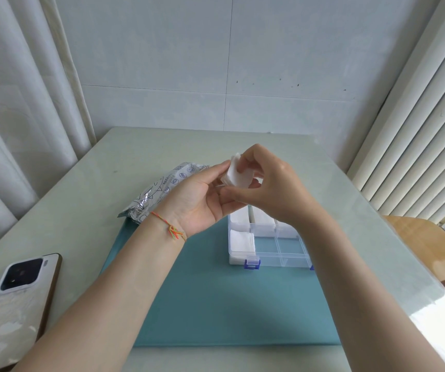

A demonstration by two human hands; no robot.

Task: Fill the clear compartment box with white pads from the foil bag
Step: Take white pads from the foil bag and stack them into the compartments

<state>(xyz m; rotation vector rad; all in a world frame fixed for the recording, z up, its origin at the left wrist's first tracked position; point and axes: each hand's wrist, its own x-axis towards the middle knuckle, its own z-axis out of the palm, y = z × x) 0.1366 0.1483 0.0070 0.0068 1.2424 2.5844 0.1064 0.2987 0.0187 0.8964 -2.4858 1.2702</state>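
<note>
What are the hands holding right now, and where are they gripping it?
Both hands hold a small stack of white pads above the clear box. The left hand supports its left edge and underside; the right hand pinches its right side.

Bare forearms; a braided orange-green string bracelet (pixel 171 229) circles the left wrist.

Two hands (pixel 232 194), one foil bag (pixel 159 194), one compartment box (pixel 277 251), one phone (pixel 17 299), one mat (pixel 216 304).

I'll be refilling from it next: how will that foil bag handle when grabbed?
The foil bag looks crinkled and slumped, so it is probably floppy and light. Its shiny skin may be slippery. It lies flat on the table, unlikely to roll.
</note>
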